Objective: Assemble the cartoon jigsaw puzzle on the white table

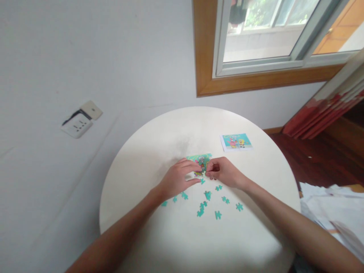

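Observation:
A partly assembled jigsaw puzzle (196, 157) with a turquoise cartoon picture lies on the table, half covered by my hands. My left hand (179, 175) rests at its left side, open, with the fingers stretched across the picture and the thumb apart. Near that thumb tip is a loose turquoise puzzle piece (203, 181). At the puzzle's right side my right hand (223, 171) is closed in a pinch on a small puzzle piece, mostly hidden by the fingers. Several loose pieces, such as one puzzle piece (218, 215) and another puzzle piece (239, 206), are scattered on the near side.
The round white table (133, 167) stands against the wall. A picture card (236, 142) with the cartoon figures lies behind my right hand. White papers (332, 212) are piled beyond the table's right edge. A wall socket (76, 125) is at left, a red curtain (315, 110) at right.

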A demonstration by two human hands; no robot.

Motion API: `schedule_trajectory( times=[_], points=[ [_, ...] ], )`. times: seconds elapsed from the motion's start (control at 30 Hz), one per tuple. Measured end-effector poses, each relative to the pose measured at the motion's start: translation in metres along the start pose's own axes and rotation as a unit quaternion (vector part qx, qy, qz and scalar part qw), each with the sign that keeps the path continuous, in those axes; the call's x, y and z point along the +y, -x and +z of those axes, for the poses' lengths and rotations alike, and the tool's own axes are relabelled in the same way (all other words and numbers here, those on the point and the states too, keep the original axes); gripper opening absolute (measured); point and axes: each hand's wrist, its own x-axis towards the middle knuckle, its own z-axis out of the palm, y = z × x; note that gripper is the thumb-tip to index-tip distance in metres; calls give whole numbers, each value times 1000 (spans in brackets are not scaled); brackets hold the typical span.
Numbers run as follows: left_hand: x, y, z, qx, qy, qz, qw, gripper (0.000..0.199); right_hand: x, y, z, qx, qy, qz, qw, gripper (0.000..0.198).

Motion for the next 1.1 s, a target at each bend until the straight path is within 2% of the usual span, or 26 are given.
schedule_trajectory(
  times=[0.13, 0.2, 0.47, 0.73, 0.83, 0.9, 1.0, 1.1],
  points=[
    [-2, 0, 1, -32, -11, 21, 999, 11, -1, -5, 5, -8, -42, 16, 999, 14],
    [-3, 2, 2, -35, -16, 23, 999, 12, 1, -4, 6, -7, -56, 17, 998, 16],
    [-1, 10, 13, 38, -23, 30, 999, 10, 9, -3, 15, -7, -97, 12, 995, 18],
    [-3, 12, 18, 33, 2, 26, 999, 8, 17, -2, 21, -7, -119, 8, 993, 22],
    [-10, 15, 15, 29, -13, 1, 999, 8, 18, -2, 18, 13, -93, -12, 995, 20],
    [-18, 17, 11, 28, -30, -29, 999, 10, 18, -3, 11, 55, -54, -33, 996, 19],
    [-33, 22, 7, 20, -54, -57, 997, 11, 20, -5, -1, 137, 41, -49, 989, 16],
    [-41, 23, 9, 2, -66, -51, 997, 12, 25, -5, -8, 175, 142, -61, 972, 15]
  ],
)
